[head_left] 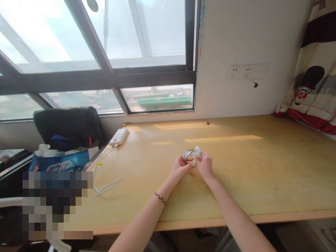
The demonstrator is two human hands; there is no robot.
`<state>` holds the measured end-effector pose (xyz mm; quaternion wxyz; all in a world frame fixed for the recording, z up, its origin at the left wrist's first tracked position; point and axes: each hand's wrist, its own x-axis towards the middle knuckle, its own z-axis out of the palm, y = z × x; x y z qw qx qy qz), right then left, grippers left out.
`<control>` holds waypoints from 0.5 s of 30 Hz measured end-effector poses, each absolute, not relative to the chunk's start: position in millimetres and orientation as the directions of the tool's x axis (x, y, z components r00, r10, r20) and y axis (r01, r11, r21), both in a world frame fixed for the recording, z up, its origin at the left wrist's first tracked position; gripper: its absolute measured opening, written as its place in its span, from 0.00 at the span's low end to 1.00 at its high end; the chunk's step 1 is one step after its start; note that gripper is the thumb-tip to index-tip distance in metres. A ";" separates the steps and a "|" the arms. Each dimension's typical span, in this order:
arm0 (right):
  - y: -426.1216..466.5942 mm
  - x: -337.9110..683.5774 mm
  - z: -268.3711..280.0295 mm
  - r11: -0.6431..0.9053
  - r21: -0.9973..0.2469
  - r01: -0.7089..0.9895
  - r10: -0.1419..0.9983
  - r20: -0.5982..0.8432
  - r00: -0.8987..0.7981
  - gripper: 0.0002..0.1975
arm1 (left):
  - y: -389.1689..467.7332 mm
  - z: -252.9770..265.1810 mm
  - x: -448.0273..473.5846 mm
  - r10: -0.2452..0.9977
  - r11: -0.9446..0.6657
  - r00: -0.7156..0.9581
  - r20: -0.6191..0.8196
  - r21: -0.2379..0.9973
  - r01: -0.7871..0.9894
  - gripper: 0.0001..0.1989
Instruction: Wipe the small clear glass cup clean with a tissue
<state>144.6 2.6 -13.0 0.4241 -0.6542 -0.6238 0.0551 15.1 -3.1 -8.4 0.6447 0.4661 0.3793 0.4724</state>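
Observation:
Over the middle of the wooden table (252, 175), my left hand (180, 168) grips a shiny silver ring-shaped object (188, 154). It looks like a bracelet or a watch, but it is too small to name surely. Fingers of that hand curl around its left and lower edge. My right hand (205, 163) pinches a crumpled white tissue (196, 152) against the object's right side. Part of the silver object is hidden behind the tissue and my fingers. A braided bracelet (160, 197) circles my left wrist.
A white power strip (119, 137) lies at the table's left edge, with a white cable (109, 186) trailing from it. A black chair (69, 122) and a blue bag (60, 162) stand to the left. Wall sockets (246, 72) and a patterned curtain (315, 77) are at the right.

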 end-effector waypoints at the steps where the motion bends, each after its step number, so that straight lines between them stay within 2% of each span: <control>1: 4.1 142.8 -14.8 0.117 -0.657 0.745 0.877 0.420 0.233 0.08 | -4.2 -7.7 16.5 0.968 0.109 0.248 -0.038 0.954 -0.279 0.24; 4: 7.0 138.0 -20.2 0.061 -0.737 0.673 0.914 0.312 0.259 0.10 | -6.3 -7.7 18.5 0.976 0.062 0.218 0.011 0.944 -0.325 0.27; 7: 6.8 138.5 -22.6 0.055 -0.744 0.666 0.910 0.312 0.273 0.10 | -4.9 -10.0 16.6 0.964 0.032 0.262 0.050 0.954 -0.299 0.27; 12: 0.6 148.3 -15.1 0.126 -0.577 0.807 0.857 0.473 0.204 0.07 | 1.2 -12.2 8.2 0.964 0.016 0.265 0.019 0.992 -0.128 0.20; 15: -4.0 151.4 -9.2 0.140 -0.473 0.870 0.842 0.519 0.146 0.09 | 3.0 -11.9 3.9 0.973 -0.010 0.229 0.035 0.994 -0.108 0.21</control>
